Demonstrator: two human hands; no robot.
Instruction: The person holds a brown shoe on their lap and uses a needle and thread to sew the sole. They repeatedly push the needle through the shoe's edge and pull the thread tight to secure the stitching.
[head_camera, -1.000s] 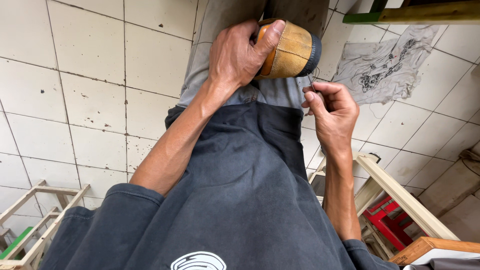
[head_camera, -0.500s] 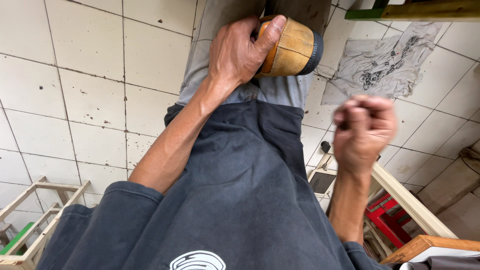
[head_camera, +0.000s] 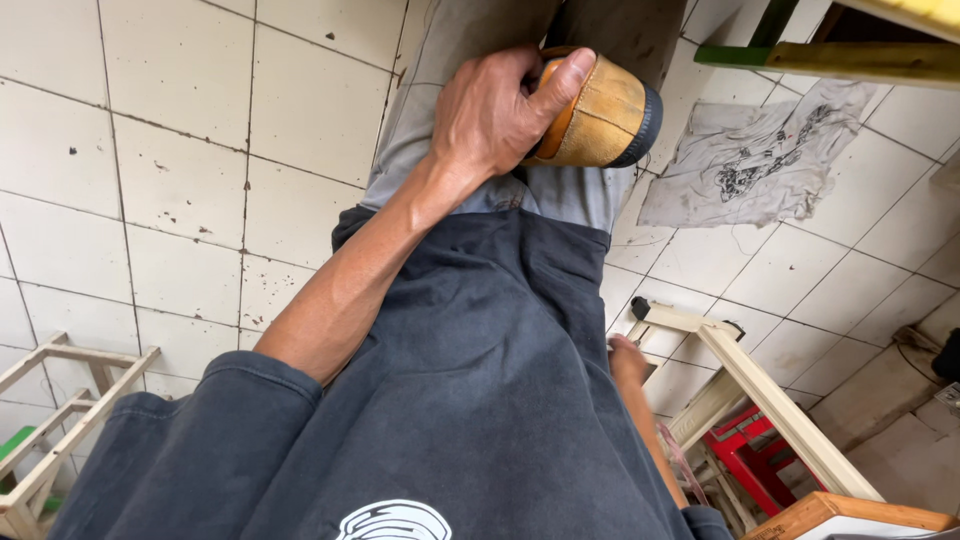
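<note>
From up here I see my left hand (head_camera: 495, 115) clamped around a small wooden drum (head_camera: 600, 110) held against my knee over the white tiled floor (head_camera: 150, 150), while my right hand (head_camera: 627, 360) hangs low beside my shirt, its grip hidden.

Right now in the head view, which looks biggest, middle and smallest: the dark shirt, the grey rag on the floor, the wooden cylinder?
1. dark shirt, though it is nearest the camera
2. grey rag
3. wooden cylinder, not much smaller
</note>
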